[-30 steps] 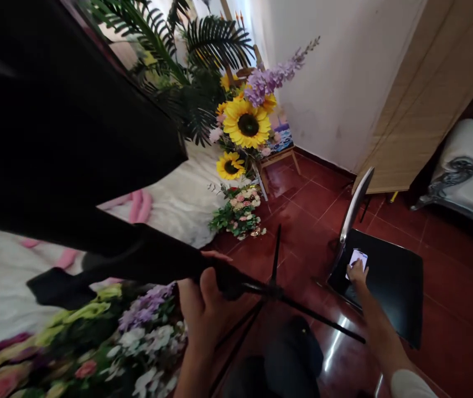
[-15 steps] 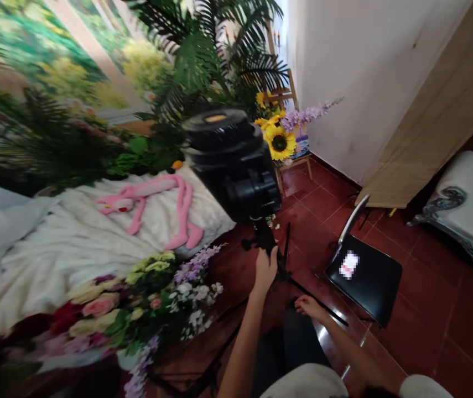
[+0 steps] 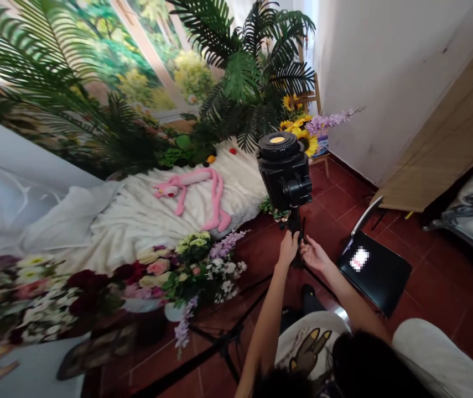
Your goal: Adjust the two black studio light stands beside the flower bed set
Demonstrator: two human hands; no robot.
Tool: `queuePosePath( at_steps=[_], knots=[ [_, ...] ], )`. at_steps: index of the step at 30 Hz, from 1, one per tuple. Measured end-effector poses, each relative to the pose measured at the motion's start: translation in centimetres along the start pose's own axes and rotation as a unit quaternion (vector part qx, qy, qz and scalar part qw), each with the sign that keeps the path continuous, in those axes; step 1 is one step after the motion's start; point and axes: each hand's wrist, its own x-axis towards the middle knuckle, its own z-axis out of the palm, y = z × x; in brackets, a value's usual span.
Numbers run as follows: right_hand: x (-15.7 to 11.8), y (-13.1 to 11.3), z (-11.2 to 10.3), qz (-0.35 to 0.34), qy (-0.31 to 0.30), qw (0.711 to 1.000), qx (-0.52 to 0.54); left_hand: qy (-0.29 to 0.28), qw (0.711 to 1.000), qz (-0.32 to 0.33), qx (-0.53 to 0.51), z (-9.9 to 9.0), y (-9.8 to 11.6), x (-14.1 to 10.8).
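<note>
A black studio light point(image 3: 285, 176) with a round yellow-centred face sits upright on its light stand point(image 3: 295, 215) in front of me. My left hand point(image 3: 289, 249) is wrapped around the stand's pole just below the light. On the pole's right side, my right hand point(image 3: 316, 255) is raised with its fingers apart and partly bent, the fingertips close to the pole. Whether they touch it I cannot tell. Dark stand legs point(image 3: 256, 284) spread out below, over the red floor.
A black chair point(image 3: 385, 271) with a blurred-out item on its seat stands to the right. Flower arrangements point(image 3: 157, 268) crowd the left. Behind them, a pink plush toy point(image 3: 197, 177) lies on a white furry cover point(image 3: 128, 221). Palm fronds point(image 3: 242, 77) and sunflowers point(image 3: 308, 143) rise behind the light.
My right hand has come up from beside my legs to the stand's pole. The light appears smaller and farther right. My left hand stays on the pole; the view has shifted.
</note>
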Motion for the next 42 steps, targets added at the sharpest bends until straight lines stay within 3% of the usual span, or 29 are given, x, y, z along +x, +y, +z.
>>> queuePosePath(
  at_steps=[4, 6, 8, 11, 12, 14, 17, 20, 23, 26, 30, 33, 36, 39, 42],
  knots=[
    [0.1, -0.1, 0.0, -0.039, 0.061, 0.989, -0.128, -0.002, 0.999, 0.016, 0.034, -0.2, 0.4, 0.1],
    [0.2, -0.1, 0.0, -0.088, 0.101, 0.957, -0.257, 0.0, 0.998, 0.019, 0.062, -0.3, 0.6, 0.1],
    [-0.1, -0.3, 0.2, -0.164, 0.143, 0.878, -0.425, 0.001, 0.997, 0.024, 0.077, -0.4, 0.6, 0.2],
    [-1.3, -1.1, 1.0, -0.26, 0.174, 0.707, -0.634, 0.007, 0.996, 0.029, 0.08, -0.3, 0.5, 0.2],
    [-1.7, -1.4, 1.4, -0.28, 0.163, 0.667, -0.671, 0.01, 0.997, 0.029, 0.078, -0.2, 0.4, 0.1],
    [-2.3, -1.9, 2.5, -0.319, 0.12, 0.627, -0.701, 0.016, 0.997, 0.026, 0.071, 0.0, 0.3, 0.0],
    [-1.8, -1.9, 4.4, -0.387, 0.092, 0.597, -0.697, 0.019, 0.998, 0.019, 0.062, 0.4, 0.2, -0.1],
    [0.1, -1.1, 5.5, -0.424, 0.141, 0.583, -0.679, 0.013, 0.998, 0.004, 0.063, 0.6, 0.3, -0.1],
    [1.5, -0.5, 6.2, -0.426, 0.174, 0.604, -0.651, -0.002, 0.997, -0.008, 0.08, 0.4, 0.6, -0.1],
    [1.4, -0.9, 7.7, -0.436, 0.166, 0.617, -0.634, -0.004, 0.996, -0.007, 0.085, 0.1, 1.2, -0.2],
    [0.1, -2.4, 12.3, -0.488, 0.109, 0.611, -0.614, 0.013, 0.997, -0.01, 0.075, -0.1, 1.9, -0.5],
    [-0.9, -3.3, 16.3, -0.534, 0.068, 0.588, -0.604, 0.042, 0.996, -0.02, 0.073, 0.3, 2.2, -0.6],
    [-1.5, -3.3, 19.0, -0.555, 0.056, 0.576, -0.598, 0.079, 0.993, -0.041, 0.082, 0.9, 2.3, -0.4],
    [-2.3, -2.8, 19.4, -0.561, 0.049, 0.592, -0.577, 0.091, 0.99, -0.056, 0.095, 1.3, 2.0, -0.2],
    [-3.3, -2.1, 17.0, -0.562, 0.048, 0.614, -0.552, 0.095, 0.988, -0.061, 0.103, 1.5, 1.6, -0.1]
  ],
)
